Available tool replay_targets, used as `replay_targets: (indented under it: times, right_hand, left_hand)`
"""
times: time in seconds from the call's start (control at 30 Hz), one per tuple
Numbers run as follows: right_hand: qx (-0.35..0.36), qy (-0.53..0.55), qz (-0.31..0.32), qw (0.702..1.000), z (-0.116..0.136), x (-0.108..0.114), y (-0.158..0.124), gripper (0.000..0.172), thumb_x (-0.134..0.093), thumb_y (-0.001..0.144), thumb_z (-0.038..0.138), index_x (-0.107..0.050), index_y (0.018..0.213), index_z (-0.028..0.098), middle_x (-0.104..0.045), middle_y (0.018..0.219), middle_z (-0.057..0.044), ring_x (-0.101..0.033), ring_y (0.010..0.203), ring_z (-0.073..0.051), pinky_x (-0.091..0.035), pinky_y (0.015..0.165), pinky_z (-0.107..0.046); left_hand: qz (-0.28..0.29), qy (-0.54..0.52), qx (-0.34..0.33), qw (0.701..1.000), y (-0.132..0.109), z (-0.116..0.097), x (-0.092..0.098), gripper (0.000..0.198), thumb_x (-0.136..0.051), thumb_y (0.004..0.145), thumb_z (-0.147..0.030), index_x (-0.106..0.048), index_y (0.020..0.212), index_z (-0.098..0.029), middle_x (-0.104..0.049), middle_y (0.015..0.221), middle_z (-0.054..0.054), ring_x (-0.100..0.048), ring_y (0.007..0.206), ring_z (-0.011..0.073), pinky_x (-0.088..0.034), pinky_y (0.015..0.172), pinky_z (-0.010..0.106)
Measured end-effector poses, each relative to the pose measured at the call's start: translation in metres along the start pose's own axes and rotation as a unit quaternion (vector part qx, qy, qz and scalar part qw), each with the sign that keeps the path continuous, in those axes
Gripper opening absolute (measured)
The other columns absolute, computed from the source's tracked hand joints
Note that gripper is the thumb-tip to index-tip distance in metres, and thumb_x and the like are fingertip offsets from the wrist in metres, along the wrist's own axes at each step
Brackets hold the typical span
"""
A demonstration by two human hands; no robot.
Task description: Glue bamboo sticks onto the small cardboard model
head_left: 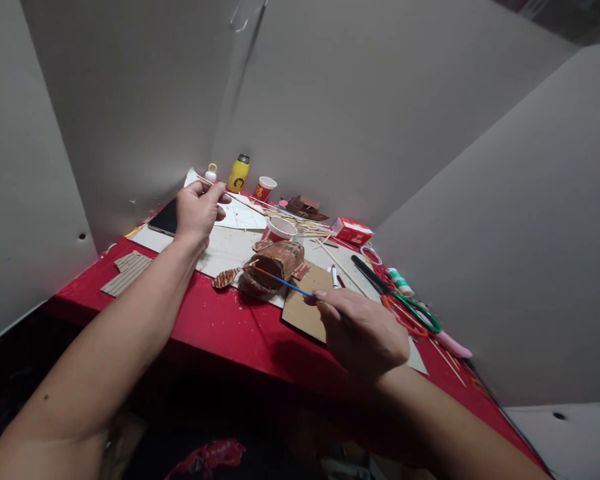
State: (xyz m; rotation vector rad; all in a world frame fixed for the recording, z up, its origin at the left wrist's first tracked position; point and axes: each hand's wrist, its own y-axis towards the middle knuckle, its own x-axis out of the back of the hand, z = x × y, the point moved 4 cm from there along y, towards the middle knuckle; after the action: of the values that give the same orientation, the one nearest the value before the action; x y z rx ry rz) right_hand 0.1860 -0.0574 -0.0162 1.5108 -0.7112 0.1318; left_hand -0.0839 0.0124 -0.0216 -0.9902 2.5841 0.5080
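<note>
My left hand point(203, 208) is closed, pinching a thin wooden stick point(247, 204) between thumb and fingers above the back left of the table. Much of the stick looks reddish brown. In my right hand point(363, 327) is a paintbrush point(294, 287) with a blue handle, held between thumb and fingers. Its tip reaches across the front opening of a brown-painted cardboard model point(280, 260), whose body is hollow with small flaps at the sides. A ridged brown oval piece point(226, 277) sits at its left. Whether the brush touches the model I cannot tell.
A red paper cup point(281, 229) stands behind the model, near a pile of wooden sticks point(300, 221). Scissors point(415, 310) lie right, a red box point(353, 231) behind. A yellow bottle point(239, 173) and another cup point(267, 189) stand by the wall. Corrugated cardboard point(129, 272) lies left.
</note>
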Motion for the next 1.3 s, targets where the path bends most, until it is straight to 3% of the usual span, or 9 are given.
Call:
replay_targets:
  times: [0.2, 0.37, 0.5, 0.7, 0.87, 1.13, 1.3]
  right_hand:
    - [-0.034, -0.025, 0.019, 0.999, -0.001, 0.008, 0.003, 0.018, -0.057, 0.094, 0.016, -0.069, 0.099, 0.027, -0.075, 0.070, 0.000, -0.073, 0.061, -0.015, -0.058, 0.057, -0.024]
    - [-0.004, -0.017, -0.014, 1.000, 0.006, 0.001, 0.009, 0.012, -0.061, 0.091, 0.013, -0.069, 0.093, 0.022, -0.076, 0.071, 0.000, -0.073, 0.062, -0.014, -0.058, 0.059, -0.022]
    - [0.021, -0.029, 0.003, 0.999, 0.009, -0.006, 0.018, 0.011, -0.063, 0.090, 0.011, -0.069, 0.088, 0.020, -0.077, 0.074, -0.001, -0.074, 0.063, -0.013, -0.057, 0.060, -0.020]
    - [0.016, -0.068, 0.011, 0.998, 0.000, 0.002, 0.027, 0.011, -0.063, 0.092, 0.016, -0.071, 0.085, 0.021, -0.076, 0.070, 0.000, -0.072, 0.059, -0.013, -0.056, 0.058, -0.021]
    - [-0.008, -0.066, -0.016, 0.998, -0.003, 0.008, 0.029, 0.008, -0.065, 0.091, 0.019, -0.072, 0.087, 0.022, -0.078, 0.075, -0.001, -0.073, 0.060, -0.014, -0.055, 0.055, -0.023]
    - [-0.071, 0.029, 0.043, 0.996, -0.013, -0.008, 0.044, 0.011, -0.060, 0.094, 0.021, -0.069, 0.087, 0.020, -0.075, 0.071, 0.001, -0.070, 0.059, -0.012, -0.056, 0.057, -0.023]
    - [-0.092, 0.031, 0.036, 0.995, -0.020, -0.006, 0.047, 0.009, -0.061, 0.094, 0.023, -0.068, 0.087, 0.023, -0.073, 0.070, 0.003, -0.070, 0.059, -0.012, -0.055, 0.058, -0.023]
  left_hand:
    - [-0.001, -0.001, -0.003, 1.000, 0.000, 0.000, 0.000, 0.015, -0.063, 0.077, -0.020, -0.055, 0.065, -0.017, -0.065, 0.061, 0.000, -0.046, 0.039, 0.0056, -0.036, 0.041, 0.019]
    - [0.003, -0.001, -0.003, 1.000, 0.000, 0.000, 0.000, 0.013, -0.062, 0.076, -0.019, -0.056, 0.066, -0.017, -0.063, 0.059, -0.002, -0.045, 0.038, 0.0042, -0.036, 0.041, 0.017]
    - [0.004, -0.004, -0.005, 1.000, 0.000, -0.001, -0.001, 0.014, -0.062, 0.076, -0.018, -0.055, 0.064, -0.017, -0.062, 0.057, -0.003, -0.044, 0.037, 0.0041, -0.035, 0.039, 0.017]
    - [0.004, -0.004, -0.011, 1.000, 0.000, 0.000, -0.002, 0.016, -0.060, 0.078, -0.017, -0.054, 0.062, -0.017, -0.062, 0.057, -0.002, -0.044, 0.035, 0.0043, -0.034, 0.037, 0.018]
    - [0.005, 0.003, -0.008, 1.000, 0.000, 0.000, -0.002, 0.016, -0.060, 0.077, -0.017, -0.054, 0.063, -0.017, -0.062, 0.057, -0.002, -0.044, 0.036, 0.0039, -0.034, 0.038, 0.017]
    - [0.002, 0.013, -0.007, 1.000, 0.000, 0.000, -0.001, 0.015, -0.060, 0.078, -0.018, -0.054, 0.064, -0.017, -0.063, 0.059, -0.002, -0.044, 0.037, 0.0039, -0.035, 0.039, 0.017]
    - [0.001, 0.004, -0.009, 1.000, -0.001, 0.000, -0.001, 0.016, -0.060, 0.078, -0.016, -0.055, 0.063, -0.016, -0.062, 0.057, -0.003, -0.044, 0.036, 0.0040, -0.034, 0.038, 0.017]
